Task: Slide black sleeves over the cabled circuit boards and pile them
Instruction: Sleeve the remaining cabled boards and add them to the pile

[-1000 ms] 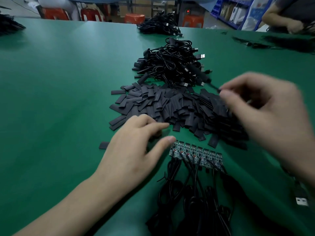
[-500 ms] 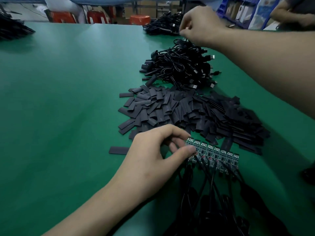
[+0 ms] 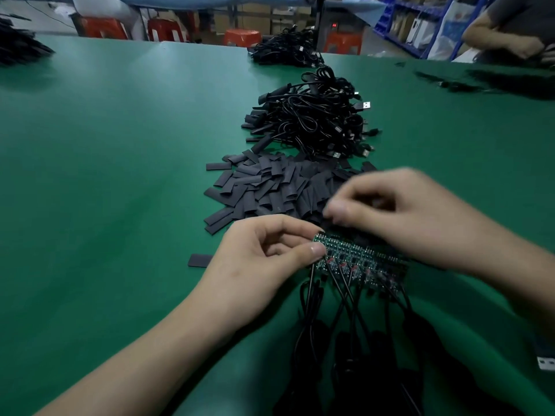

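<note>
A row of small green circuit boards (image 3: 360,259) lies on the green table, their black cables (image 3: 345,340) trailing toward me. My left hand (image 3: 261,259) pinches the leftmost board between thumb and forefinger. My right hand (image 3: 414,217) is blurred, its fingers curled over the far edge of the boards where the heap of flat black sleeves (image 3: 270,187) begins; whether it holds a sleeve is unclear. Behind the sleeves sits the pile of sleeved, cabled boards (image 3: 315,121).
One loose sleeve (image 3: 199,260) lies left of my left hand. Another cable bundle (image 3: 285,51) sits at the far edge and black stock (image 3: 18,46) at far left. A USB plug (image 3: 545,361) lies at lower right. Another person's arm (image 3: 510,34) works at far right.
My right hand has come back from the far cable pile down to the sleeves and boards. My left hand stays on the left end of the board row.
</note>
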